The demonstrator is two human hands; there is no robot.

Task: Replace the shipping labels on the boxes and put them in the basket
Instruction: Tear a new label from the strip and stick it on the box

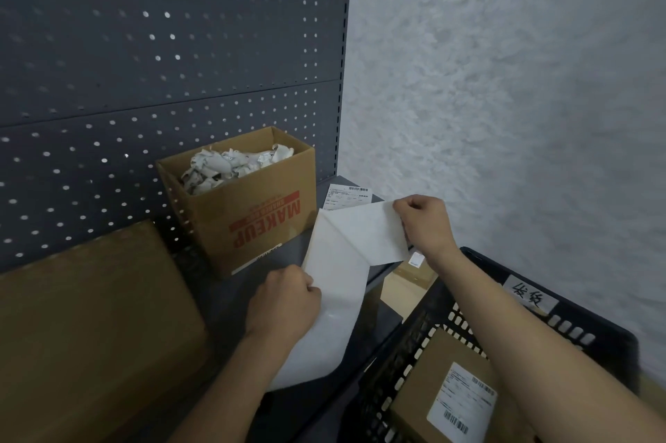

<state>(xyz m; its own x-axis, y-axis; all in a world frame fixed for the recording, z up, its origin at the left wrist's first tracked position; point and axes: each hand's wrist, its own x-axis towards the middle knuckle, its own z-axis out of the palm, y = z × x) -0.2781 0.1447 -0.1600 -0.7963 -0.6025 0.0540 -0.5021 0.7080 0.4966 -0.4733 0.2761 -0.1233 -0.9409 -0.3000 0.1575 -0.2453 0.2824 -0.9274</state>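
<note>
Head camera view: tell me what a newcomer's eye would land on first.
At the centre, the left hand and right hand pull a white label away from its backing sheet. Behind them, against the pegboard, stands an open cardboard box printed MAKEUP and stuffed with crumpled paper. At lower right, a black basket holds a labelled parcel.

Shelf gap [295, 258] between MAKEUP box [252, 215] and basket [594, 331] blocked by peeled label sheet [342, 284].
</note>
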